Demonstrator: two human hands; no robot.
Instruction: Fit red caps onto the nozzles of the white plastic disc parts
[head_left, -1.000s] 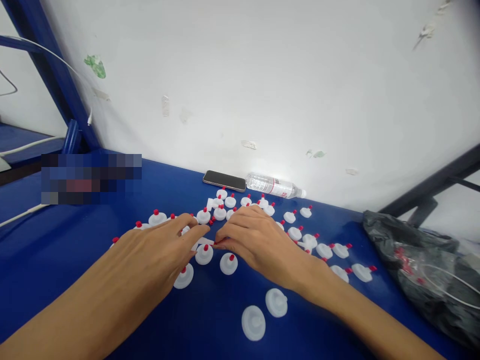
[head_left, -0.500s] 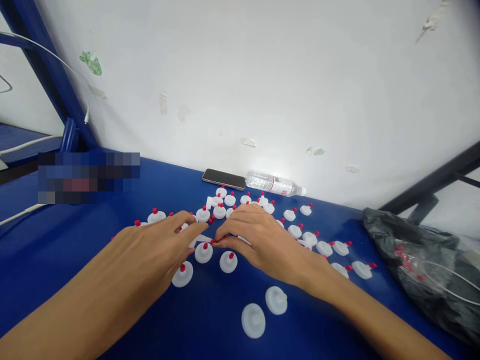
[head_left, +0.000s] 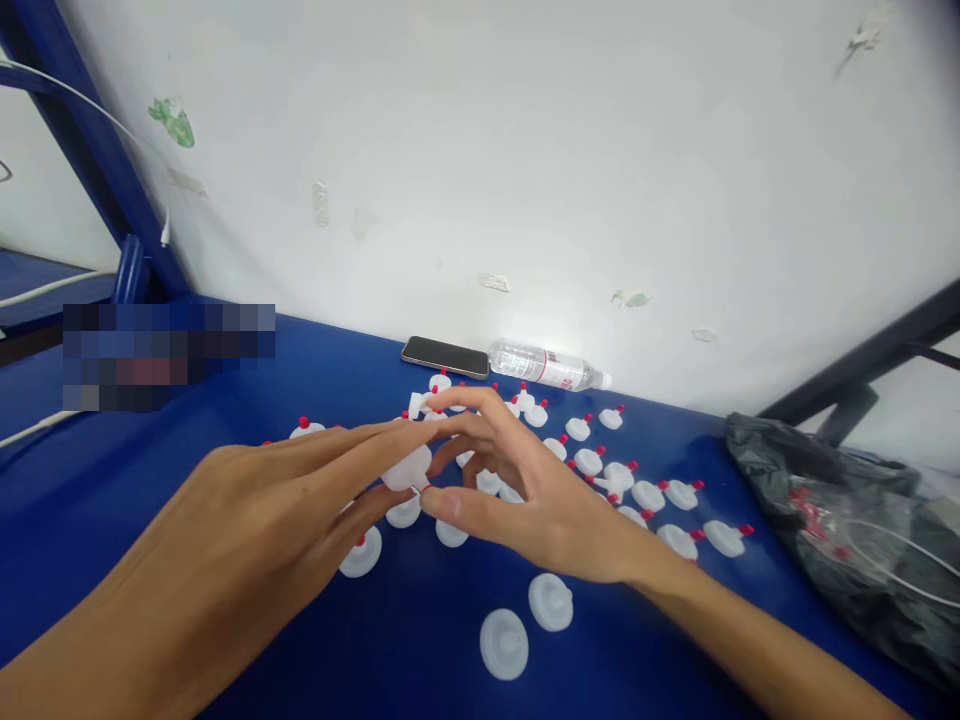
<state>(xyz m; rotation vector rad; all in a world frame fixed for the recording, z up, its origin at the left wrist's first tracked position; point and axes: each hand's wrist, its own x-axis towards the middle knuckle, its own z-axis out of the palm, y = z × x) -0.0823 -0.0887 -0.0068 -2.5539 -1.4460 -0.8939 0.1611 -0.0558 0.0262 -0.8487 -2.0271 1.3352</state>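
Many small white round caps with red tips [head_left: 649, 493] lie scattered on a blue table [head_left: 112, 490]. My left hand [head_left: 292, 490] is raised above them, its fingertips closed on one white cap [head_left: 407, 467]. My right hand [head_left: 510, 480] meets it from the right; its thumb and forefinger pinch at a small red piece on the underside of that cap, while the other fingers spread out. Two plain white caps without red tips [head_left: 525, 625] lie nearest me.
A phone [head_left: 445, 356] and a lying plastic water bottle [head_left: 547, 368] rest at the back against the white wall. A dark plastic bag [head_left: 847, 530] with red pieces sits at the right. A blue frame post [head_left: 97, 150] and white cables stand at the left.
Both hands have lifted from the table surface. A white cap has come up between my left fingertips, and my right fingers have spread while the thumb stays at the cap.
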